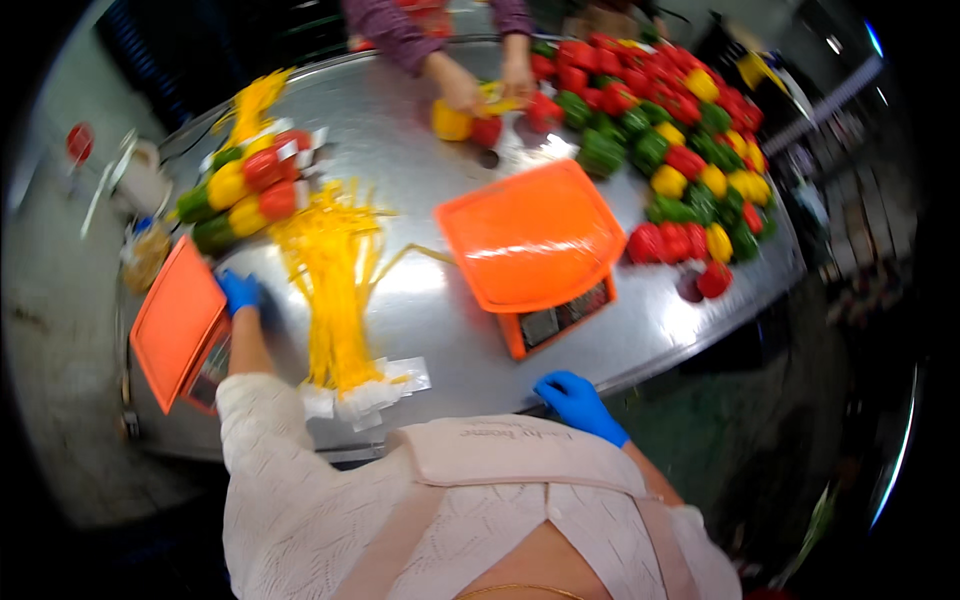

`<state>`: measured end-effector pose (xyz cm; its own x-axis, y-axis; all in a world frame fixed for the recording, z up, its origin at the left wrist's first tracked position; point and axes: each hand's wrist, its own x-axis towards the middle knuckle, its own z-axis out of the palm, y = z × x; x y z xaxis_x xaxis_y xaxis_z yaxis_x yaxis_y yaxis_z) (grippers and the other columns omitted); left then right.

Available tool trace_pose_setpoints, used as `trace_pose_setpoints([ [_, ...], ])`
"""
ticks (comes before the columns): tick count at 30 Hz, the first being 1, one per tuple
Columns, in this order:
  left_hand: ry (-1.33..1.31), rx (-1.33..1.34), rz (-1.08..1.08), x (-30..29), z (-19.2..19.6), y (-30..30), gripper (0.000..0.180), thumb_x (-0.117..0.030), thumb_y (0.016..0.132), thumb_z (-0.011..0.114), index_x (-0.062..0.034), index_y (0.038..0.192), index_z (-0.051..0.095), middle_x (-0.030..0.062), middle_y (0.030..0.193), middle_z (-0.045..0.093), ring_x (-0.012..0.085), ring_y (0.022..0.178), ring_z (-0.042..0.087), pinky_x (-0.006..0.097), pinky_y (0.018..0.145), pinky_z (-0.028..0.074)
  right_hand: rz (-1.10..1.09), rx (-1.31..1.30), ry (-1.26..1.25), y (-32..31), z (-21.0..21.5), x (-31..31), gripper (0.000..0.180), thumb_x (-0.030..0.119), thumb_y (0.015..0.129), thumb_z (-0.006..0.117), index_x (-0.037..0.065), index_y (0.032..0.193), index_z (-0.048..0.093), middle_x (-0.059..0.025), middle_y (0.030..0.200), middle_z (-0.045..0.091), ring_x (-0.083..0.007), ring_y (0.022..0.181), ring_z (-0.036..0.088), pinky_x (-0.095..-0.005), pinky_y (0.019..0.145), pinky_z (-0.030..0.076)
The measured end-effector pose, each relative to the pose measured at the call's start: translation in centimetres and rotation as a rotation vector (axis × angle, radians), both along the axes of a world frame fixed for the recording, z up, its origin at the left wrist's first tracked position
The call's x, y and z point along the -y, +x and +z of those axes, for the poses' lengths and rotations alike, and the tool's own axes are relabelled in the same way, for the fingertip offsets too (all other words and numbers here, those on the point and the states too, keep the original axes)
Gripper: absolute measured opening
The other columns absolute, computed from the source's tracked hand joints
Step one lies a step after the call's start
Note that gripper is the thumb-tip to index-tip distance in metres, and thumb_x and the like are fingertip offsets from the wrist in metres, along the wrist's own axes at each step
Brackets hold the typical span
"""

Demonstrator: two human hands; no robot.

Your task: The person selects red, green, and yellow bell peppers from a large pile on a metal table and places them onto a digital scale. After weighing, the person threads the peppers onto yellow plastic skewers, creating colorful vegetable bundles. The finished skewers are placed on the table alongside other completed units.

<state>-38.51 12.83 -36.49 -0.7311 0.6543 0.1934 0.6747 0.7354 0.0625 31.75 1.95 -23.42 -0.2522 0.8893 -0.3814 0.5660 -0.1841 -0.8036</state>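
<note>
My left hand (239,291), in a blue glove, reaches forward beside the far right corner of an orange-topped scale (178,325) at the table's left. Its fingers look spread, though blurred, and I see nothing in them; whether they touch the scale I cannot tell. My right hand (580,403), also blue-gloved, rests at the table's near edge with its fingers loosely out and nothing visible in it. Beyond it stands a second orange scale (530,235). Between the scales lies a bundle of yellow strips (340,290) with white ends. Past my left hand are grouped bell peppers (245,190) in green, yellow and red.
Across the metal table (420,330), a person's hands (480,90) in purple sleeves handle yellow and red peppers and a yellow strip. A large pile of mixed peppers (680,140) covers the far right. More yellow strips (255,100) lie at the far left.
</note>
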Motion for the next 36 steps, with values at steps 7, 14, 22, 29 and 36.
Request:
trace_pose_setpoints([
  [7, 0.404, 0.278, -0.41, -0.1, 5.6, 12.0, 0.043, -0.023, 0.088, 0.068, 0.0034, 0.12, 0.059, 0.0229, 0.127, 0.056, 0.0362, 0.12, 0.051, 0.041, 0.104, 0.039, -0.172, -0.103, 0.073, 3.5, 0.2, -2.2, 0.023, 0.02, 0.09, 0.063, 0.002, 0.103, 0.067, -0.0168, 0.098, 0.066, -0.026, 0.09, 0.065, -0.0346, 0.081, 0.051],
  [14, 0.66, 0.867, -0.7, 1.6, 13.8, 31.7, 0.031, -0.006, 0.094, 0.06, -0.0007, 0.124, 0.058, 0.0124, 0.136, 0.053, 0.0218, 0.124, 0.051, 0.034, 0.103, 0.04, -0.31, 0.091, 0.38, 12.3, 1.0, -7.1, 0.023, 0.018, 0.088, 0.064, 0.007, 0.108, 0.065, -0.0152, 0.101, 0.063, -0.0275, 0.088, 0.064, -0.0354, 0.08, 0.051],
  [22, 0.599, 1.0, -1.153, -3.0, 24.2, 52.7, 0.044, 0.003, 0.085, 0.063, -0.0023, 0.128, 0.056, 0.0126, 0.139, 0.05, 0.0244, 0.128, 0.05, 0.035, 0.106, 0.039, -0.246, 0.52, 0.683, 24.6, 0.1, -12.1, 0.039, 0.019, 0.08, 0.072, 0.01, 0.116, 0.06, -0.0152, 0.116, 0.057, -0.0356, 0.107, 0.056, -0.0446, 0.087, 0.049],
  [29, 0.227, 0.758, -1.518, -9.8, 20.9, 73.7, 0.066, -0.018, 0.08, 0.077, -0.0094, 0.138, 0.048, 0.0207, 0.145, 0.041, 0.0373, 0.133, 0.041, 0.043, 0.108, 0.037, -0.381, 0.603, 0.711, 36.9, 0.9, -19.0, 0.064, 0.025, 0.073, 0.08, 0.008, 0.128, 0.053, -0.0196, 0.129, 0.051, -0.0377, 0.115, 0.053, -0.0439, 0.097, 0.046],
  [36, 0.097, 0.795, -1.534, -9.8, 20.0, 82.8, 0.094, -0.029, 0.074, 0.08, -0.0082, 0.15, 0.029, 0.0271, 0.151, 0.027, 0.0446, 0.137, 0.031, 0.048, 0.111, 0.033, -0.454, -0.617, 0.102, 39.5, -1.7, -21.1, 0.061, 0.034, 0.086, 0.072, 0.01, 0.137, 0.046, -0.0139, 0.129, 0.055, -0.0294, 0.114, 0.058, -0.0434, 0.094, 0.05],
])
